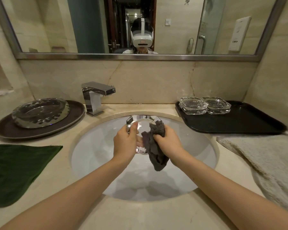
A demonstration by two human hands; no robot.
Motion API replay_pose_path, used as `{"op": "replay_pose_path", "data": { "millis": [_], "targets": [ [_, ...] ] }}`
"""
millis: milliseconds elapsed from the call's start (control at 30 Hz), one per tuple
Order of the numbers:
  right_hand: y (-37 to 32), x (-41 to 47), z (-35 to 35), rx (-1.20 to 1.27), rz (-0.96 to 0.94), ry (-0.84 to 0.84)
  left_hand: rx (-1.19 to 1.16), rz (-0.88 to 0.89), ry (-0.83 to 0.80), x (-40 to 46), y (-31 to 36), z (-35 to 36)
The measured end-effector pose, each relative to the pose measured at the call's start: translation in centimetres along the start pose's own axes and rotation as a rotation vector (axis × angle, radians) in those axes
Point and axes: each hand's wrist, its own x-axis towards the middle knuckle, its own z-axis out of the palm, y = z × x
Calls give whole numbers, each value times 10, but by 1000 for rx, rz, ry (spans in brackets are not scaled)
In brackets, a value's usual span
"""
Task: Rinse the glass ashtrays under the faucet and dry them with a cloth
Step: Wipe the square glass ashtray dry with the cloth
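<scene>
My left hand [125, 143] grips a clear glass ashtray [142, 125] by its left rim, holding it tilted up on edge over the white sink [93, 151]. My right hand [169, 142] grips a dark grey cloth [154, 146] bunched against the ashtray's right side, and the cloth's tail hangs down. Several more glass ashtrays [204, 105] sit in two stacks at the back left of a black tray [243, 122]. The chrome faucet [96, 95] stands at the back left of the sink, with no water visibly running.
A large glass dish [40, 112] rests on a dark oval tray [8, 128] to the left. A green cloth [15, 170] lies on the counter at front left. A beige towel [269, 161] lies at right. A mirror spans the wall behind.
</scene>
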Motion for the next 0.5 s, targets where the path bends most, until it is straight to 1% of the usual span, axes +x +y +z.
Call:
{"op": "replay_pose_path", "data": {
  "millis": [67, 167, 233, 267, 367, 433, 500],
  "targets": [
    [0, 2, -2, -6, -15, 49, 38, -20, -54, 0, -2, 2],
    [0, 1, -7, -60, -54, 129, 20, -55, -193, -2, -3, 3],
    [-1, 0, -11, 1, -68, 101, 2, -55, -239, -1, -2, 3],
    [-2, -1, -12, 90, -60, 48, -18, -64, -245, 1, -2, 2],
    [-5, -7, -14, 408, 8, -181, -116, -110, -216, 3, 1, 0],
    [-7, -14, -13, 534, 51, -307, -158, -139, -189, 5, 0, -3],
    [-7, -17, -10, 627, 121, -389, -171, -157, -187, 7, -1, -5]
  ]
}}
